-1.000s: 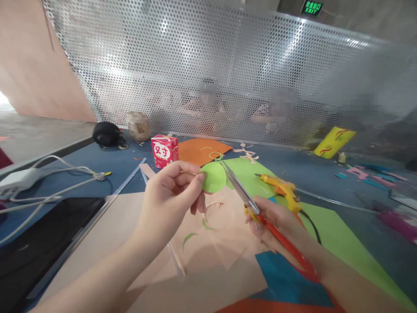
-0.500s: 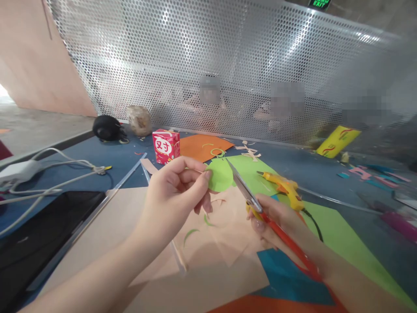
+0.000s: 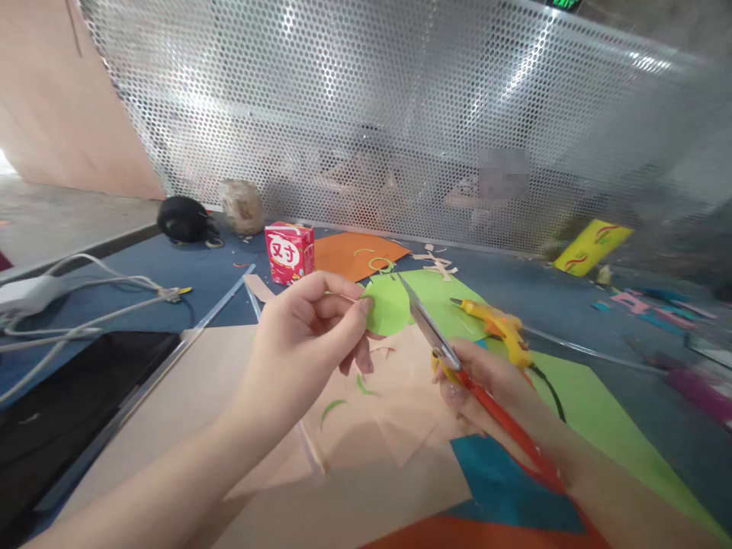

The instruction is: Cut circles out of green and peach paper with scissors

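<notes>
Between the thumb and fingers of my left hand (image 3: 320, 328) is a rounded green paper piece (image 3: 389, 306), pinched at its left edge. My right hand (image 3: 486, 381) is closed around a pair of scissors (image 3: 438, 335) with red and yellow handles. The metal blades point up and away, beside the right edge of the green piece; whether they touch it I cannot tell. Below the hands, thin curved green offcuts (image 3: 332, 412) lie on a large pale pink paper sheet (image 3: 274, 488).
A yellow glue gun (image 3: 503, 328) lies right of the scissors on green paper (image 3: 595, 404). Behind stand a red drink carton (image 3: 290, 255) and orange paper (image 3: 354, 255). Left are a black tablet-like slab (image 3: 85, 412) and white cables (image 3: 74, 333). A perforated metal screen (image 3: 400, 99) borders the table.
Both hands keep nearly the same pose, with the green piece and scissors still held. The view has shifted very slightly.
</notes>
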The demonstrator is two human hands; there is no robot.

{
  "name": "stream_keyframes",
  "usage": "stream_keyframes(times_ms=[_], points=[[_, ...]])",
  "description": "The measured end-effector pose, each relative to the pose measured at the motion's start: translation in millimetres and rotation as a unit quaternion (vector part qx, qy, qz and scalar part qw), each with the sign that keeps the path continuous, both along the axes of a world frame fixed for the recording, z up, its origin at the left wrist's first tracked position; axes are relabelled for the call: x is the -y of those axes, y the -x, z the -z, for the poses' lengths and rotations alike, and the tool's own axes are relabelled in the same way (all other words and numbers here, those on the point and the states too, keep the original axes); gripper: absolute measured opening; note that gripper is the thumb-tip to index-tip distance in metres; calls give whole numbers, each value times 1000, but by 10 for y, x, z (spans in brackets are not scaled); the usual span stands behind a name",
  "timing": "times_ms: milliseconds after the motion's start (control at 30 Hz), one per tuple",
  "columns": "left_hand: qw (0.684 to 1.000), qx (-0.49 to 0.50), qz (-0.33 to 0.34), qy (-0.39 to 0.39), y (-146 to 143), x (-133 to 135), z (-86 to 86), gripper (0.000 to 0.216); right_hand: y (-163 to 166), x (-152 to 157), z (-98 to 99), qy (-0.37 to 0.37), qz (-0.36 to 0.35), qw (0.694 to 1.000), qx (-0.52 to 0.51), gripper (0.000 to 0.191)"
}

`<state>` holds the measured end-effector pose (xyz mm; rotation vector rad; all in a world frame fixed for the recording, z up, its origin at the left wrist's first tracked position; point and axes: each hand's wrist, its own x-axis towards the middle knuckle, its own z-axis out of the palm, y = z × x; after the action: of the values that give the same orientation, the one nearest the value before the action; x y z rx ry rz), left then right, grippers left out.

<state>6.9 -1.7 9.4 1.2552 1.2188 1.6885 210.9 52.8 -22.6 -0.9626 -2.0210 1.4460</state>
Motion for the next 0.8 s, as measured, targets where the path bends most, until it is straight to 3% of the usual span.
stream_keyframes(times_ms=[300, 800], points=[[1000, -1, 3, -5, -2, -20, 1, 9, -2, -4, 6, 3, -7, 1000, 2, 42], [1000, -10, -4, -11, -1, -21, -3, 10, 5, 8, -15, -13, 12, 999, 29, 29]])
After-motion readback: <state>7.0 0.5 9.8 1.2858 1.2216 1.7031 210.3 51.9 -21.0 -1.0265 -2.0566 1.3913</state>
